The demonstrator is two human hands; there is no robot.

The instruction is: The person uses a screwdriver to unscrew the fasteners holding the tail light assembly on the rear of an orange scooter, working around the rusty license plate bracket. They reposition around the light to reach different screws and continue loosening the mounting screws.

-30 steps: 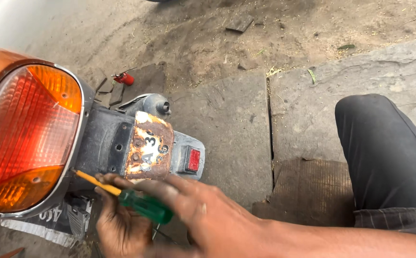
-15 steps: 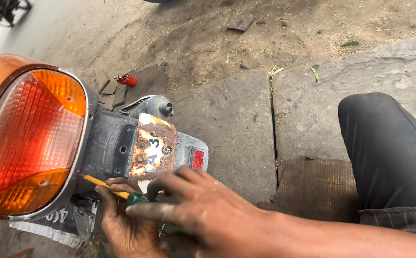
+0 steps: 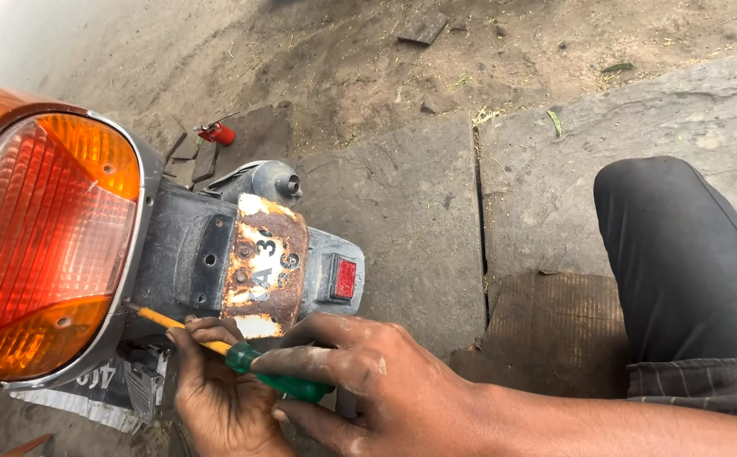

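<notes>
Screwdriver (image 3: 241, 355), green handle closed in right hand (image 3: 385, 389) grip, yellow shaft running up-left under left hand (image 3: 224, 398) fingertips, tip at tail lamp (image 3: 42, 245) lower edge, below rusty plate (image 3: 265, 264)

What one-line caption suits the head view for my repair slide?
Two hands, right hand and left hand, steady a green-handled screwdriver at a scooter's orange tail light.

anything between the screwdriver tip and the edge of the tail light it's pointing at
Nothing visible. The screwdriver, gripped by the right hand with the left hand beneath, has its tip already at the lower rim of the tail light.
</notes>
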